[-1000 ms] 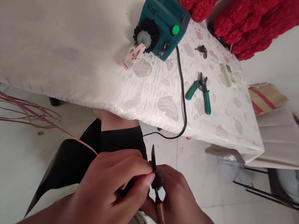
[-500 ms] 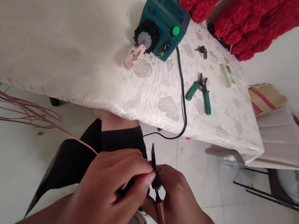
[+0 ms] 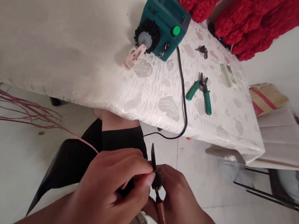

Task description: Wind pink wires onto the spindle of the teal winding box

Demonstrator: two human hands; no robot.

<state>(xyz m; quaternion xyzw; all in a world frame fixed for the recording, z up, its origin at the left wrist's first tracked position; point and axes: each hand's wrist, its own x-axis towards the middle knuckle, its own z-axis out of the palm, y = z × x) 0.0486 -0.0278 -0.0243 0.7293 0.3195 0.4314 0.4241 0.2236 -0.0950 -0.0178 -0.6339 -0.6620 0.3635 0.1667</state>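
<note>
Over my lap, my left hand (image 3: 114,184) is closed, thumb and forefinger pinched together beside the tool. A thin pinkish-red wire (image 3: 85,142) runs in from the left and passes under this hand; its end is hidden in the fingers. My right hand (image 3: 182,195) is wrapped round pliers with brown handles (image 3: 162,216), their dark pointed jaw tipped up and away from me. The left fingertips meet the pliers near the pivot. Whether the jaws grip the wire is hidden by the fingers.
On the patterned tablecloth (image 3: 109,84) stands a green motor box (image 3: 161,25) with a pink clip on its shaft and a black cord (image 3: 182,90). Green-handled pliers (image 3: 201,91), keys (image 3: 202,51) and red cloth flowers (image 3: 260,23) lie beyond. Loose wires (image 3: 15,103) hang at left.
</note>
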